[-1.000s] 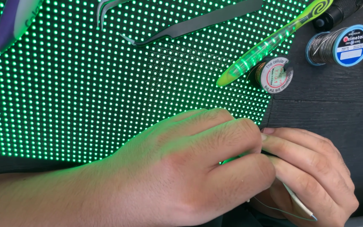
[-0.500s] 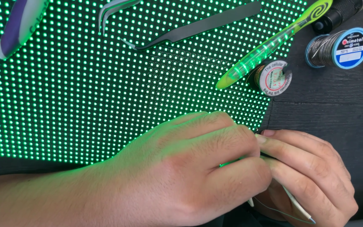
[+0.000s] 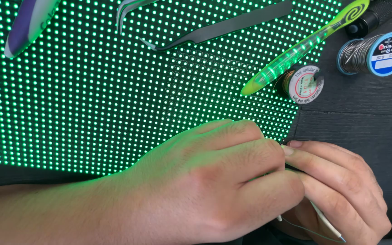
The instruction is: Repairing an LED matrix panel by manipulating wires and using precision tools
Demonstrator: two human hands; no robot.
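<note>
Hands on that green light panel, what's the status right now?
Left hand and right hand pressed together at the lit panel corner, pinching a thin white tool. Tweezers lie untouched. Nothing blocking.

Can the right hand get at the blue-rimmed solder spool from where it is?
Probably yes. The blue-rimmed solder spool lies in the open on the dark table, nothing between it and the right hand. But that hand is pinching a thin tool, so it isn't free.

Only one view is given: head cam, worn by the person, aimed steeply down and very close at the dark wooden bench (image 3: 364,118) and green-lit LED dot-matrix panel (image 3: 114,104).
</note>
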